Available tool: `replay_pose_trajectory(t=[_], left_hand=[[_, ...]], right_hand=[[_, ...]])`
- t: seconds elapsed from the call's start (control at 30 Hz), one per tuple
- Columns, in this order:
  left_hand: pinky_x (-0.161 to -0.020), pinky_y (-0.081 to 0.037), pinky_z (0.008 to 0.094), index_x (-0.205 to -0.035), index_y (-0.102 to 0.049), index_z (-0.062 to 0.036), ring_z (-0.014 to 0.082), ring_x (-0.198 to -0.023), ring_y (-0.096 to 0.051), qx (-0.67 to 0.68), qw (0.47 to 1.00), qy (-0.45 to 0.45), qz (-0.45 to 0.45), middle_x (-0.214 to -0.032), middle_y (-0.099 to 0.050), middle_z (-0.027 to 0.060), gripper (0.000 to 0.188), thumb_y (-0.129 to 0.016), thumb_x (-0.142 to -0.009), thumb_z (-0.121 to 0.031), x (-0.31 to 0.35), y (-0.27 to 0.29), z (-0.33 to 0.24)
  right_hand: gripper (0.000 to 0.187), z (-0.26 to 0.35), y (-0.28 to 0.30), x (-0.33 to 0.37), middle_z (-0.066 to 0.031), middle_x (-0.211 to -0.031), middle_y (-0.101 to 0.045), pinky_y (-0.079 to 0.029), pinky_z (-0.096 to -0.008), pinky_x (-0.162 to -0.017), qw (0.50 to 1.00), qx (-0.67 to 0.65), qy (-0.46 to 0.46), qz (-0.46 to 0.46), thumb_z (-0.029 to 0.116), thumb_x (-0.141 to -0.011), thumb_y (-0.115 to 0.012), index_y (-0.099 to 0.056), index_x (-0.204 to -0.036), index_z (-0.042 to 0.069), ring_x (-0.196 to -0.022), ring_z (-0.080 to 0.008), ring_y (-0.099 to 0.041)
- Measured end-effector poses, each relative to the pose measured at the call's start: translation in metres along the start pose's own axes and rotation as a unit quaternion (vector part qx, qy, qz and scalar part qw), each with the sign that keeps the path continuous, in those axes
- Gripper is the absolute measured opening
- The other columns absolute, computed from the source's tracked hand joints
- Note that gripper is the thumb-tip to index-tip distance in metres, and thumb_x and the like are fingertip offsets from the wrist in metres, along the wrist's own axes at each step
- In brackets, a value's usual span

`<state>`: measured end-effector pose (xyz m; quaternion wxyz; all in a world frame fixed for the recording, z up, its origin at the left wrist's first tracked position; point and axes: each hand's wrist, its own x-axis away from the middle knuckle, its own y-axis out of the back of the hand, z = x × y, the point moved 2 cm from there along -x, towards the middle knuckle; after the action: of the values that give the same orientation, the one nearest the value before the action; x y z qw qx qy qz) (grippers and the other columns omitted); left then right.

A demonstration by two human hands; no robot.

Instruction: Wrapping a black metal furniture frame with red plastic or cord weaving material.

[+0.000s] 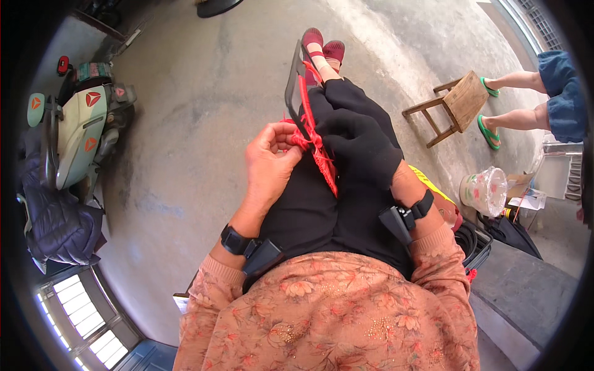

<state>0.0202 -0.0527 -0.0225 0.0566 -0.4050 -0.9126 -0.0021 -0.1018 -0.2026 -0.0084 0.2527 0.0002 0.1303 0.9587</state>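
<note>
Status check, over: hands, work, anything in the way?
Left hand pinching red cord; gloved right hand beside it, grip unclear. Cord bunched at dark frame. Wooden stool off right, clear of hands.

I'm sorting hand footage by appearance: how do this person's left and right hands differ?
The left hand is bare; the right hand wears a black glove. The left hand's thumb shows plainly, whereas the right hand's fingers blur together against dark trousers. Both are at the red cord.
</note>
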Motion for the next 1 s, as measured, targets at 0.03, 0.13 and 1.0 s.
replay_pose_trajectory(t=[0.03, 0.13, 1.0], left_hand=[[-0.073, -0.052, 0.0225, -0.1, -0.062, 0.0005, 0.0094, -0.084, -0.061, 0.001, 1.0, -0.009, 0.001, -0.096, -0.063, 0.0039, 0.026, -0.06, -0.076, 0.011, -0.001, -0.001, 0.003], [-0.073, -0.052, 0.0234, -0.099, -0.061, -0.001, 0.0095, -0.083, -0.061, -0.051, 0.998, -0.023, 0.018, -0.097, -0.063, 0.0052, 0.025, -0.059, -0.077, 0.011, -0.005, -0.002, 0.011], [-0.075, -0.05, 0.0326, -0.096, -0.063, -0.005, 0.0238, -0.086, -0.063, -0.34, 0.883, -0.315, -0.072, -0.096, -0.065, 0.01, 0.023, -0.071, -0.076, 0.002, 0.019, 0.021, -0.064]], right_hand=[[0.021, -0.003, -0.003, 0.001, -0.0074, -0.089, -0.065, -0.05, -0.0273, -0.076, 0.997, -0.043, -0.06, 0.034, 0.008, -0.08, -0.066, -0.066, -0.1, 0.003, -0.081, -0.015, -0.062], [0.023, -0.004, -0.004, 0.004, -0.0087, -0.09, -0.067, -0.051, -0.03, -0.075, 0.998, 0.007, -0.056, 0.0, 0.01, -0.08, -0.065, -0.066, -0.102, 0.004, -0.081, -0.0179, -0.065], [0.017, 0.013, -0.006, -0.01, -0.0087, -0.085, -0.067, -0.051, -0.029, -0.071, 0.977, 0.004, -0.059, -0.206, 0.009, -0.079, -0.067, -0.063, -0.094, 0.004, -0.073, -0.0179, -0.066]])
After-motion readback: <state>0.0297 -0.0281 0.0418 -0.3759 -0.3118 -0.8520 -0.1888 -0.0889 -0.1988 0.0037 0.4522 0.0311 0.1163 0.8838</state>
